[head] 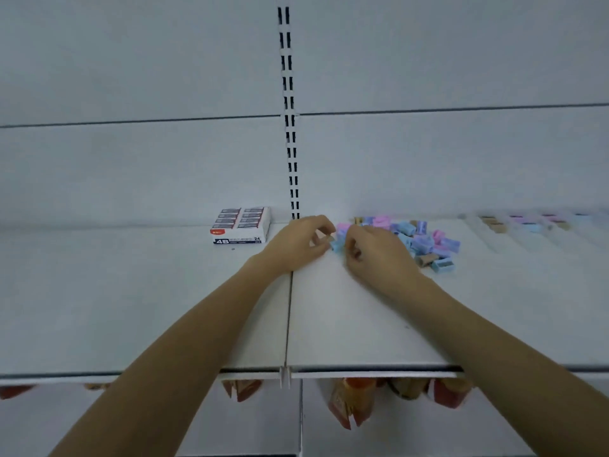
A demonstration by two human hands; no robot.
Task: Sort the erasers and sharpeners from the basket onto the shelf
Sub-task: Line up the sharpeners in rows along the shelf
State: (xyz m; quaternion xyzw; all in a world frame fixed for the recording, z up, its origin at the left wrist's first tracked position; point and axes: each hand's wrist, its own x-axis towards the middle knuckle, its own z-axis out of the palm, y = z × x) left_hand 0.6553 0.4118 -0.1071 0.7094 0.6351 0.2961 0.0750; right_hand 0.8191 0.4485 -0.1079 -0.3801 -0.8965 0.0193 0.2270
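Observation:
A white box of 4B erasers (241,229) stands at the back of the white shelf (346,324), left of the slotted upright. A heap of small pastel sharpeners (425,240), blue, pink, purple and tan, lies at the back right. My left hand (298,244) and my right hand (375,250) meet at the heap's left edge, fingers curled. Between their fingertips sit a blue sharpener (336,245) and a pink one (342,227). Whether either hand pinches them is unclear. The basket is out of view.
Clear trays with more small items (527,222) sit blurred at the far right of the shelf. Red and orange packets (354,402) hang below the shelf's front edge. A seam (289,311) splits the shelf into two boards.

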